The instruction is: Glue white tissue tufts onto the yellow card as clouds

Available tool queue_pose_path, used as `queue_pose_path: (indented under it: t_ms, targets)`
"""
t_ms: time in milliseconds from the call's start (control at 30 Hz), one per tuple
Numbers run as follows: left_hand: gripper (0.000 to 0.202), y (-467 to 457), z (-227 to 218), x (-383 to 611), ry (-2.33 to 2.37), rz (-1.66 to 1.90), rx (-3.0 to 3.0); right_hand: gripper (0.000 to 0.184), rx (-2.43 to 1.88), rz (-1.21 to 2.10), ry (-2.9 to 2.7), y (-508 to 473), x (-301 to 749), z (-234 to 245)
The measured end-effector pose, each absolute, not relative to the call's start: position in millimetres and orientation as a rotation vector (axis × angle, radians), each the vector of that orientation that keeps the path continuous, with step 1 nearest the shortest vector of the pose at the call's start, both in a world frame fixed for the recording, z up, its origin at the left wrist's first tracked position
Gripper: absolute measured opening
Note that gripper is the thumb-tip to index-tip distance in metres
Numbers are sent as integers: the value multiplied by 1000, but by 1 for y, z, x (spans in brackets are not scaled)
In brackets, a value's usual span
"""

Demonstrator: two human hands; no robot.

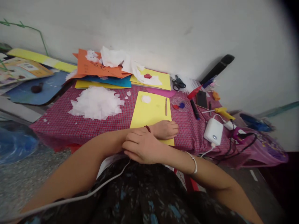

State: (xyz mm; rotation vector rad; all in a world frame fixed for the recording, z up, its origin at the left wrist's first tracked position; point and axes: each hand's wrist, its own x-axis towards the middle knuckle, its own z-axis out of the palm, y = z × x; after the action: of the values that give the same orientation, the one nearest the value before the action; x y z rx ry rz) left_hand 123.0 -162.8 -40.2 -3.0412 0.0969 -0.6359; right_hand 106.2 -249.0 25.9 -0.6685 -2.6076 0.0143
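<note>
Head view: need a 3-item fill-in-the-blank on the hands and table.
1. The left hand rests on the ___ paper sheet.
2. The right hand lies across the left ___.
3. The pile of tissue scraps beside the sheet is ___.
Missing words: yellow; forearm; white.

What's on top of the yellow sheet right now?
A white cotton tuft, a thin brown stick and the left hand rest on the yellow sheet; anything beneath the hand is covered.
</note>
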Motion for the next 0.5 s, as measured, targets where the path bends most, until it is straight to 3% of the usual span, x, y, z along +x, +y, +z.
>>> queue_pose_path:
  t_ms: [200, 400, 500]
  targets:
    - [28, -161, -46, 125, 52, -611, -3061, 28, -571, 47, -2705, -239, 91, 39]
    - [22, -160, -43, 124, 28, -665, -3145, 22, -763, 27, -2752, -244, 117, 25]
    - [14, -161, -46, 127, -83, -906, -3334, 22, -879, 68, -2721, -256, 138, 16]
